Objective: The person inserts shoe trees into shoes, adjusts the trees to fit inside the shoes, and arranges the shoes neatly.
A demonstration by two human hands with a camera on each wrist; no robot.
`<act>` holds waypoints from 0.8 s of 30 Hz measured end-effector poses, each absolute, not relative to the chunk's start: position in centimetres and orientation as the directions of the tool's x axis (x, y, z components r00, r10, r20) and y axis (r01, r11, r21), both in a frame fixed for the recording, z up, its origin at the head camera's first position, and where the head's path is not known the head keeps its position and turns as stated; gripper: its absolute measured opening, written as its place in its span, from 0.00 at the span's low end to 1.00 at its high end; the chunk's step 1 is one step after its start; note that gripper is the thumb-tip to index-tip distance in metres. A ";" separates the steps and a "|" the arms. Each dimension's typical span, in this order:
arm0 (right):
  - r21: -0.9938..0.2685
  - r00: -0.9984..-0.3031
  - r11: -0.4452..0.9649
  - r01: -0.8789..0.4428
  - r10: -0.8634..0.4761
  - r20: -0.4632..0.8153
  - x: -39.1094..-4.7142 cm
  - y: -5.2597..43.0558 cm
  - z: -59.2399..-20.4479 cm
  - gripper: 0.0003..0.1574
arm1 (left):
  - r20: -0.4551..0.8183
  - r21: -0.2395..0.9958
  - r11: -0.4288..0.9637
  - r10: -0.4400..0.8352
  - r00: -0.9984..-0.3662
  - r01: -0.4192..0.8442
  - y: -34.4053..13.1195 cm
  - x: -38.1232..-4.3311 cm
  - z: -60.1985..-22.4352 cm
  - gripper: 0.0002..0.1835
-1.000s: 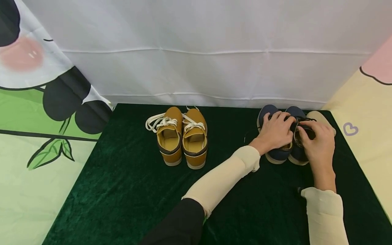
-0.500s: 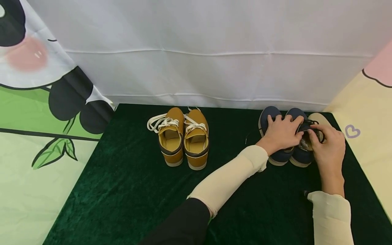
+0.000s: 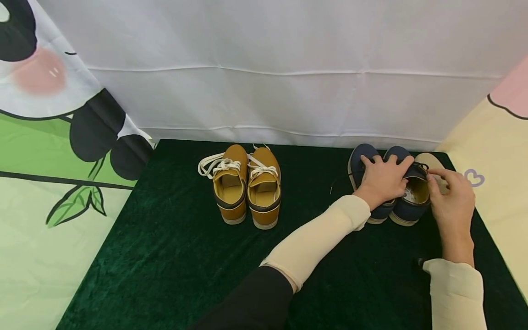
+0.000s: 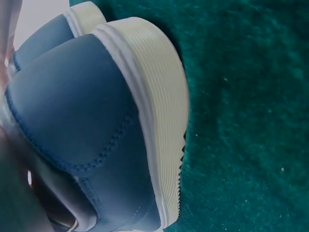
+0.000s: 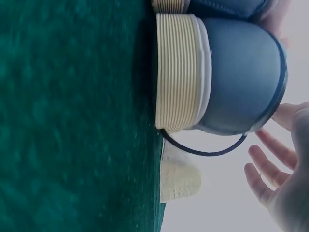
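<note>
A pair of navy lace-up shoes stands at the right end of the green cloth in the head view. My left hand [image 3: 381,181] lies across both, its fingers spread over the left shoe [image 3: 365,151] and the inner side of the right shoe [image 3: 406,213]. At that shoe's outer edge, near the opening and the black laces [image 3: 422,165], my right hand [image 3: 451,195] pinches with thumb and forefinger. The right wrist view has the thumb and forefinger at the rim of the navy shoe [image 5: 241,77], other fingers apart. A black lace loop [image 5: 205,153] hangs beside the sole.
Tan shoes [image 3: 264,201] with white laces stand side by side left of the middle. Partly hidden beyond my right hand is a beige shoe [image 3: 429,159]. Green velvet cloth [image 3: 165,256] covers the surface, and a white sheet [image 3: 247,101] hangs behind it.
The right hand has shifted right, from over the shoe's opening to its outer edge, so the pale inside shows. The left hand has slid slightly right over the shoes.
</note>
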State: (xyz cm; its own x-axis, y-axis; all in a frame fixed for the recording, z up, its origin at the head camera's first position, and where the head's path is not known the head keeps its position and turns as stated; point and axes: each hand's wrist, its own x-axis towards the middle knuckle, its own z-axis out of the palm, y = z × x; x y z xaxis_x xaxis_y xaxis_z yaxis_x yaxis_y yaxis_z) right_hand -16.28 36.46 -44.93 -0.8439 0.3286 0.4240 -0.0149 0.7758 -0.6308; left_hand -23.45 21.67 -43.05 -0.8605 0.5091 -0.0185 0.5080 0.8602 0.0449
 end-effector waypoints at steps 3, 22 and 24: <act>-0.637 -0.851 0.770 0.029 0.353 0.388 -16.4 37.3 -45.0 0.20 | -0.027 0.040 0.861 0.508 -0.861 0.507 21.8 -23.4 -43.0 0.33; -0.590 -0.915 0.807 0.023 0.255 0.313 -18.0 40.6 -46.0 0.25 | -0.044 0.018 0.855 0.519 -0.854 0.519 21.8 -23.5 -43.5 0.28; -0.581 -0.927 0.814 0.029 0.240 0.290 -18.2 40.9 -46.2 0.25 | -0.034 0.019 0.851 0.525 -0.851 0.524 21.7 -23.5 -43.5 0.27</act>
